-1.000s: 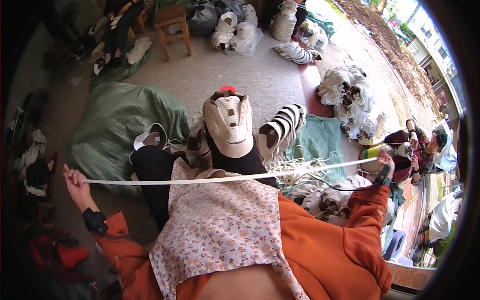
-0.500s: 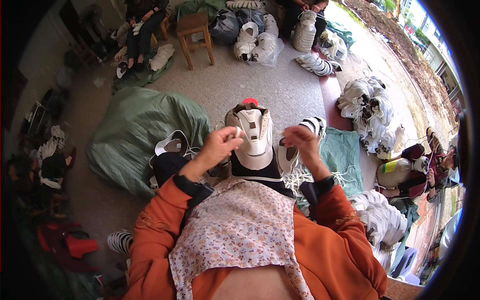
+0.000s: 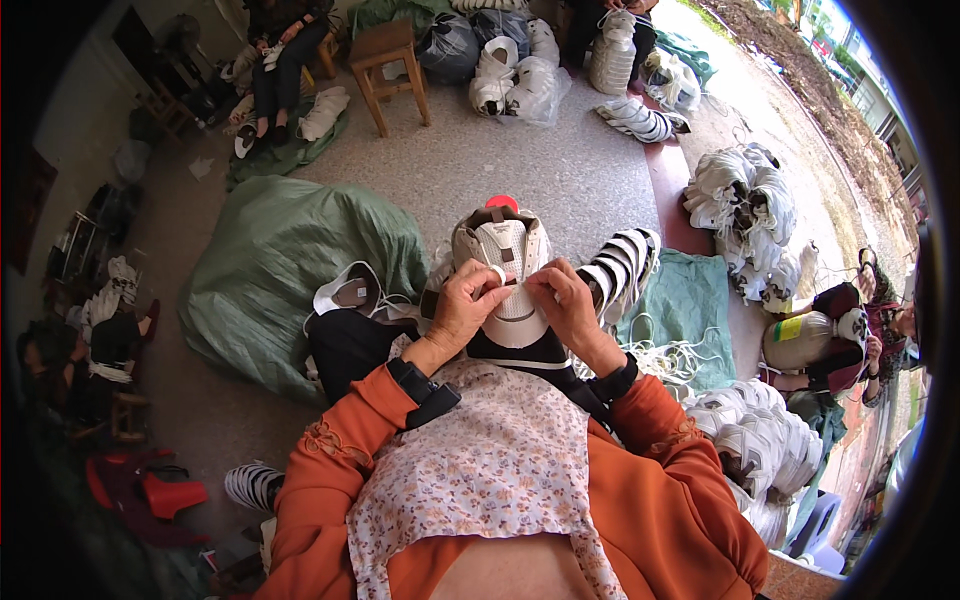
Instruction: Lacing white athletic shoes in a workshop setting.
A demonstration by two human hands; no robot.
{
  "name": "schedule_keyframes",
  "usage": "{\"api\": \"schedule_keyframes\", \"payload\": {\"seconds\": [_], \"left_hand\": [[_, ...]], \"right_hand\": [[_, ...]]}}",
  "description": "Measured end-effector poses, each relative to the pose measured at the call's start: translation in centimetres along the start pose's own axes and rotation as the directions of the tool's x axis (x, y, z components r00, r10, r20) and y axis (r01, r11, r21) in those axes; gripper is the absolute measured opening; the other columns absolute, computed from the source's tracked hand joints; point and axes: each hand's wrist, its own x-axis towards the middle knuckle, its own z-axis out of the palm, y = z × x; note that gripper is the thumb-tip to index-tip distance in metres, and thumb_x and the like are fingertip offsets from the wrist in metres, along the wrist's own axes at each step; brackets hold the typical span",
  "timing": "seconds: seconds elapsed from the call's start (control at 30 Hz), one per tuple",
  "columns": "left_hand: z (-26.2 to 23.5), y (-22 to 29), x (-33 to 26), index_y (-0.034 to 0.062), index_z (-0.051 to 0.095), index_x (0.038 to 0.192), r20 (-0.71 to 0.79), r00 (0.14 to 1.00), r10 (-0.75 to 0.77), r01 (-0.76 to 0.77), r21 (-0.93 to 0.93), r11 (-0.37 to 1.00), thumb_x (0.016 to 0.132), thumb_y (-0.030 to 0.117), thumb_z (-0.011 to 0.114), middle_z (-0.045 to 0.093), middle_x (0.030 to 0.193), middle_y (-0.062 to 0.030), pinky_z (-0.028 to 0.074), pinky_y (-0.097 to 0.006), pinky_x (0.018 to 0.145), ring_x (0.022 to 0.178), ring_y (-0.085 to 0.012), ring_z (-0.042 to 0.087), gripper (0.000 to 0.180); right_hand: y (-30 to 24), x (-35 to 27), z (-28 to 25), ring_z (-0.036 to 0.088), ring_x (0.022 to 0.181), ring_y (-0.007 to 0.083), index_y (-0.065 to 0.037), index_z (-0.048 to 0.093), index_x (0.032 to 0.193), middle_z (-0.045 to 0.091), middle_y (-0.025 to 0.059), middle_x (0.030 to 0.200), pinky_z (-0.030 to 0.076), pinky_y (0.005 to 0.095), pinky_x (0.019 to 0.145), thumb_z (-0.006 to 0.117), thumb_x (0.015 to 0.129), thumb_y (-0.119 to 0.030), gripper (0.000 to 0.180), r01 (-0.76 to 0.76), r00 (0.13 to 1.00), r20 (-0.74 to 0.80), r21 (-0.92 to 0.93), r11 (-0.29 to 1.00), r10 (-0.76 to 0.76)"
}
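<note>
A beige-and-white sneaker (image 3: pixel 497 238) with a perforated tongue stands in front of me, toe toward me, on the dark cloth over my lap. My left hand (image 3: pixel 462 308) is closed in a pinch at the shoe's front, a white band around one finger. Close beside it, my right hand (image 3: pixel 568 310) pinches at the lower end of the tongue. Between the fingertips runs a short bit of thin white shoelace (image 3: pixel 513 284), mostly hidden by the fingers. The eyelet rows above look unlaced.
A large green sack (image 3: pixel 290 270) lies at left, with a white shoe (image 3: pixel 348 290) against it. Loose white laces (image 3: pixel 665 362) and a striped stack of shoe parts (image 3: pixel 625 270) are at right near a green sheet (image 3: pixel 690 300). A wooden stool (image 3: pixel 385 60) and seated people are farther off.
Both hands have come inward from either side of the sneaker, and their fingertips now meet over its front. The right hand no longer covers the striped stack.
</note>
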Motion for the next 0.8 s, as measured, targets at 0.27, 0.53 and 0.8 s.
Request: {"api": "schedule_keyframes", "payload": {"seconds": [0.27,0.53,0.8], "left_hand": [[-0.1,-0.1,0.1,0.0008,0.069,0.093,0.024,1.000,-0.016,0.015,0.014,1.000,0.082,0.005,0.072,0.049,0.084,0.0019,0.044,-0.021,0.067,0.075,-0.0069,0.050,0.012],[-0.5,0.4,-0.3,0.0009,0.063,0.091,-0.066,0.998,0.025,-0.019,0.089,0.996,0.078,0.009,0.075,0.052,0.082,-0.0011,0.046,-0.026,0.070,0.076,-0.0114,0.052,0.019],[-0.5,0.6,-0.3,0.0022,0.063,0.095,-0.073,0.997,-0.017,0.024,0.090,0.996,0.079,0.009,0.074,0.056,0.083,-0.0029,0.047,-0.028,0.070,0.078,-0.0129,0.055,0.021]], "right_hand": [[-0.2,1.1,0.0,0.061,0.080,0.0310,-0.004,0.062,0.094,0.057,0.0122,0.090,0.050,0.0362,0.069,0.061,0.086,-0.004,0.008,0.120,0.989,0.080,0.030,0.992,-0.122],[-0.8,1.3,-0.6,0.064,0.081,0.0290,-0.005,0.062,0.099,0.060,0.0117,0.092,0.051,0.0350,0.068,0.061,0.086,-0.003,0.013,0.092,0.992,0.094,-0.074,0.993,-0.085],[-1.8,2.1,0.7,0.065,0.073,0.0269,-0.006,0.058,0.098,0.063,0.0092,0.085,0.051,0.0341,0.062,0.060,0.084,0.000,0.015,0.192,0.981,0.049,-0.191,0.963,-0.185]]}}
